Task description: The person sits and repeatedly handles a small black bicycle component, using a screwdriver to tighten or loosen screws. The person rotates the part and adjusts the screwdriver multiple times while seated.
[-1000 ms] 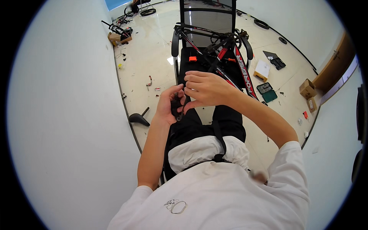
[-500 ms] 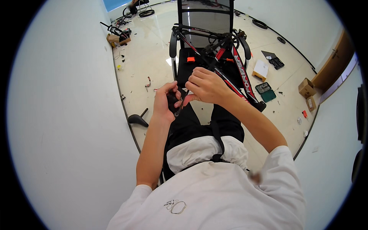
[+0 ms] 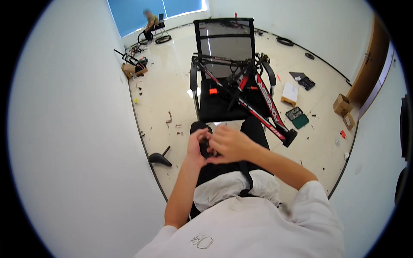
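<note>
Small dark part (image 3: 205, 141) is held over the lap (image 3: 226, 168), short of the chair seat's (image 3: 215, 111) near edge; details blurred. Left hand's (image 3: 195, 148) grip is wrapped round it; right hand's (image 3: 231, 144) is laid alongside, whether clamped cannot be told. Best steadied by the left, worked lightly by right fingertips, unforced.

The dark part (image 3: 205, 147) in the left grip (image 3: 195, 149) is mostly hidden and too blurred to name; whether the right grip (image 3: 232, 144) holds it or only touches it cannot be told. The lower edge cuts off the white shirt (image 3: 245, 228). The far seated person's head (image 3: 148, 13) is blurred, and some scattered bits (image 3: 178, 126) on the floor (image 3: 170, 86) are too small to identify.
</note>
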A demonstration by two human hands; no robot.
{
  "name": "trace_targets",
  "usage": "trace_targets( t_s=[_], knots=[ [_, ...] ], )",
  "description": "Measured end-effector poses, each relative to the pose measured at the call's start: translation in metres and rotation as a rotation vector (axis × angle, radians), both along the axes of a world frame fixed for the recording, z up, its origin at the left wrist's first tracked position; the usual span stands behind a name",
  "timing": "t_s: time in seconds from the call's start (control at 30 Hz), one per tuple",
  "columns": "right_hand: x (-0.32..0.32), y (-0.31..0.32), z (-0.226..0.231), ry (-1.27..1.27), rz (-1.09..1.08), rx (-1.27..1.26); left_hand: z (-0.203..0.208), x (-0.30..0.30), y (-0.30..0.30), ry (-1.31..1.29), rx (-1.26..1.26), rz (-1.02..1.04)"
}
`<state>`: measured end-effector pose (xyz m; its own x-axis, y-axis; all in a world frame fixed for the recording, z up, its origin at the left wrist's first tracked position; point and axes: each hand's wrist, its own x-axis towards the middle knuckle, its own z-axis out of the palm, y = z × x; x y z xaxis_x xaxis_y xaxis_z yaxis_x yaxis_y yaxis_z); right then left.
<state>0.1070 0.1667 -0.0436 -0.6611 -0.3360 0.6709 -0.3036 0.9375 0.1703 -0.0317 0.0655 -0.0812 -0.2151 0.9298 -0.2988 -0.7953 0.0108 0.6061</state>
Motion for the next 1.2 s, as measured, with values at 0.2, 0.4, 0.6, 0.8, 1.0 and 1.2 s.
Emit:
trace_targets(
  t_s=[0.2,0.4,0.6,0.8,1.0,1.2],
  knots=[
    [0.022,-0.006,-0.014,-0.09,-0.041,-0.177,-0.009,0.027,0.004,-0.17,0.036,-0.172],
    [0.034,-0.018,-0.004,0.047,0.012,-0.1,-0.005,0.049,0.003,-0.315,0.0,-0.307],
    [0.059,-0.043,0.018,-0.066,-0.055,0.0,0.002,0.074,0.002,-0.151,-0.079,-0.345],
    [0.074,-0.012,0.058,0.161,-0.179,-0.495,-0.008,0.073,0.003,0.141,-0.059,-0.071],
    [0.091,-0.014,0.04,-0.089,-0.275,-0.938,0.007,0.056,-0.002,-0.184,0.044,0.071],
    [0.076,-0.037,-0.011,-0.16,-0.251,-1.258,0.04,0.067,-0.01,-0.174,0.332,0.202]
  ],
)
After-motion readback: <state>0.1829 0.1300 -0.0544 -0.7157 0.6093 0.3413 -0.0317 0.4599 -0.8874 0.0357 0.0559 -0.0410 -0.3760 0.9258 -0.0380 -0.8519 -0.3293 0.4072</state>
